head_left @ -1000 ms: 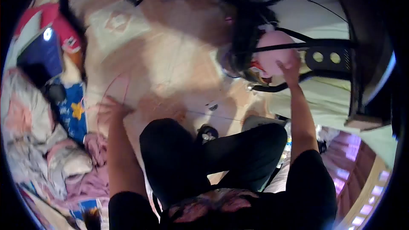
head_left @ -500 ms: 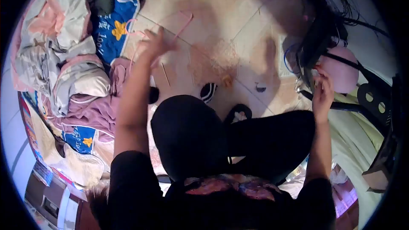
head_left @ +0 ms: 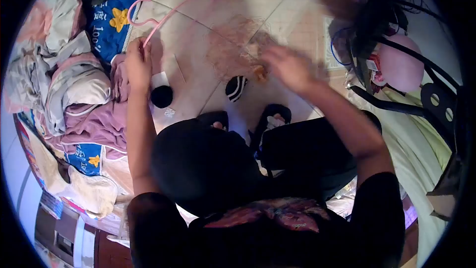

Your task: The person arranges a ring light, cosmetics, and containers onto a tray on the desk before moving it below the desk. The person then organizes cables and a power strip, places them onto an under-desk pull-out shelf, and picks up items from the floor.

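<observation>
My left hand (head_left: 138, 62) is closed on a pink hanger-like loop (head_left: 161, 24), whose far end blurs over the tiled floor. My right hand (head_left: 290, 67) is over the floor at the centre right, smeared by motion, with its fingers pointing left; nothing can be made out in it. Close to its fingertips is a small orange-brown thing (head_left: 259, 73). A black and white striped item (head_left: 236, 88) lies below that. Under my left hand's side, a round black item (head_left: 161, 97) rests beside a small white piece (head_left: 159, 79).
Crumpled grey and pink cloth (head_left: 89, 87) and a blue mat with yellow stars (head_left: 113, 30) cover the left. At the right stand a black metal frame (head_left: 391, 105) and a round pink object (head_left: 400, 63). Wispy brown debris (head_left: 225, 44) lies on the tiles.
My right hand has left the pink object by the frame and moved left over the floor. My left hand has closed on the pink loop. The view has tilted down and shifted.
</observation>
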Demonstrator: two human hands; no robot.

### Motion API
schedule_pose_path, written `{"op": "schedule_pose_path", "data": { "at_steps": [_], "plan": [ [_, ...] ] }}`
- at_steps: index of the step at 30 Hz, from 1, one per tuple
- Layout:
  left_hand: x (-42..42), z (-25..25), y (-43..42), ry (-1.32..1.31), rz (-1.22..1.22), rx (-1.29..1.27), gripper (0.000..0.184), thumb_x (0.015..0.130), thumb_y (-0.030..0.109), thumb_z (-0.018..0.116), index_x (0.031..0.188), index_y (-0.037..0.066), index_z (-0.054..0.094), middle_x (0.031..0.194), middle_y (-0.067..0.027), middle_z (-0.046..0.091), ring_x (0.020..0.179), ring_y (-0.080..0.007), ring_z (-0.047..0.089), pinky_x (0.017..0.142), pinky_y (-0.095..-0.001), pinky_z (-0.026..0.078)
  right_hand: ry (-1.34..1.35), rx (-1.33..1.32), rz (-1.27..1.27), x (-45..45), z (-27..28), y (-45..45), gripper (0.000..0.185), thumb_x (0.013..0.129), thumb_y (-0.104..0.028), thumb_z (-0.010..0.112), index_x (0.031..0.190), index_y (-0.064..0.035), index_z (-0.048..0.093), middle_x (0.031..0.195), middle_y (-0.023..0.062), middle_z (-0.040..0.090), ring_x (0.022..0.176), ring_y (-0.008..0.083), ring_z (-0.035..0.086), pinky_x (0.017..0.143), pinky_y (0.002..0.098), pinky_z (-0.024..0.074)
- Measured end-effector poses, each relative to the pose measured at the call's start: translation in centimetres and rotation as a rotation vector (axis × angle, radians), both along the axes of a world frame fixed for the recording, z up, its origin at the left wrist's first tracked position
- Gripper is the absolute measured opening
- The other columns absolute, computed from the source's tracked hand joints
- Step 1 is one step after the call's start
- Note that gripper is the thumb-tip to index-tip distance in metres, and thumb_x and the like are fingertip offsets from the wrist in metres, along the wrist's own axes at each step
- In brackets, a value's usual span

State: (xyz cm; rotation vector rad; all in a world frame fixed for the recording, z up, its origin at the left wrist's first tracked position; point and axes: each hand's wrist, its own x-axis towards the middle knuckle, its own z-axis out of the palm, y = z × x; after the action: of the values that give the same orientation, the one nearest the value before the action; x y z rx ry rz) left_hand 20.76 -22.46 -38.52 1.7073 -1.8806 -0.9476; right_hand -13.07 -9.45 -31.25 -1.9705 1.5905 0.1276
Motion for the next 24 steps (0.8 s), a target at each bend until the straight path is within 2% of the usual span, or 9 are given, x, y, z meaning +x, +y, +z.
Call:
{"op": "schedule_pose_path", "data": {
  "at_steps": [3,5,9,12,15,17,19,20,24],
  "plan": [
    [0.8,2.9,1.2,-0.271,0.06,-0.535,0.034,0.077,0.013,0.059,0.106,0.001,0.049,0.104,-0.0197,0.048,0.097,-0.0325,0.046,0.085,-0.0371,0.036,-0.043,-0.072,0.23,5.2,-2.8,2.6,0.033,0.071,-0.009,0.05,0.104,-0.0131,0.053,0.116,0.0135,0.046,0.107,0.0301,0.044,0.085,0.0376,0.0403],
    [1.8,3.7,3.1,-0.232,0.145,-0.547,0.037,0.074,0.011,0.061,0.107,0.001,0.048,0.108,-0.0194,0.045,0.099,-0.0335,0.044,0.087,-0.0386,0.034,-0.05,-0.138,0.365,7.7,-4.8,4.2,0.032,0.074,-0.012,0.049,0.105,-0.0151,0.052,0.117,0.0136,0.044,0.109,0.0304,0.043,0.085,0.0388,0.0403],
    [2.7,0.4,10.6,-0.27,-0.144,-0.146,0.044,0.069,0.012,0.065,0.108,0.003,0.048,0.111,-0.0168,0.045,0.1,-0.0347,0.043,0.087,-0.0414,0.034,0.115,0.064,0.386,8.7,-7.4,5.3,0.037,0.074,-0.014,0.047,0.111,-0.0185,0.049,0.12,0.0146,0.041,0.111,0.0302,0.04,0.088,0.0391,0.0379],
    [2.0,-2.0,14.9,-0.481,-0.197,-0.038,0.057,0.061,0.011,0.069,0.114,0.01,0.047,0.111,-0.0146,0.044,0.104,-0.0335,0.041,0.088,-0.0404,0.035,-0.006,0.25,-0.098,9.7,-5.9,5.3,0.043,0.074,-0.023,0.057,0.114,-0.0116,0.046,0.121,0.0162,0.042,0.109,0.0294,0.042,0.087,0.0366,0.0395],
    [1.9,-3.0,16.7,-0.206,-0.067,0.137,0.055,0.063,0.006,0.066,0.114,0.011,0.047,0.107,-0.0153,0.045,0.096,-0.0334,0.046,0.085,-0.0381,0.038,-0.536,0.583,-0.704,11.8,-3.7,4.8,0.058,0.072,-0.034,0.065,0.116,-0.0044,0.043,0.117,0.0174,0.045,0.108,0.027,0.044,0.085,0.0355,0.0404],
    [-0.4,-2.0,17.1,-0.158,-0.028,0.125,0.051,0.069,0.005,0.062,0.117,0.011,0.044,0.108,-0.0137,0.045,0.096,-0.0288,0.049,0.083,-0.0354,0.04,-0.781,0.549,-0.8,14.0,-3.5,5.4,0.057,0.075,-0.032,0.063,0.117,-0.0016,0.04,0.114,0.0191,0.044,0.106,0.0265,0.044,0.086,0.0343,0.0388],
    [-2.2,-1.8,16.9,0.617,0.11,0.492,0.051,0.075,0.006,0.059,0.122,0.01,0.039,0.112,-0.0121,0.045,0.103,-0.0224,0.046,0.084,-0.0325,0.041,-0.834,0.411,-0.872,17.0,-4.6,6.1,0.059,0.073,-0.035,0.063,0.115,0.0003,0.04,0.111,0.0203,0.043,0.105,0.0299,0.043,0.088,0.0367,0.0358],
    [-2.3,-0.7,15.8,1.037,0.492,1.048,0.052,0.079,0.006,0.057,0.125,0.008,0.034,0.115,-0.0109,0.044,0.106,-0.0183,0.044,0.087,-0.0297,0.038,-0.892,0.266,-0.937,17.9,-5.2,6.4,0.062,0.072,-0.038,0.063,0.112,0.0022,0.04,0.109,0.0215,0.042,0.103,0.0334,0.042,0.09,0.039,0.0328],
    [-3.2,1.2,15.5,1.029,0.285,1.084,0.057,0.076,0.006,0.061,0.126,0.006,0.033,0.115,-0.0106,0.045,0.105,-0.0187,0.045,0.09,-0.0294,0.036,-0.656,0.049,-0.732,18.0,-5.0,6.0,0.061,0.072,-0.031,0.062,0.115,0.0024,0.036,0.114,0.0236,0.038,0.105,0.0383,0.039,0.091,0.0416,0.032]
  ]
}}
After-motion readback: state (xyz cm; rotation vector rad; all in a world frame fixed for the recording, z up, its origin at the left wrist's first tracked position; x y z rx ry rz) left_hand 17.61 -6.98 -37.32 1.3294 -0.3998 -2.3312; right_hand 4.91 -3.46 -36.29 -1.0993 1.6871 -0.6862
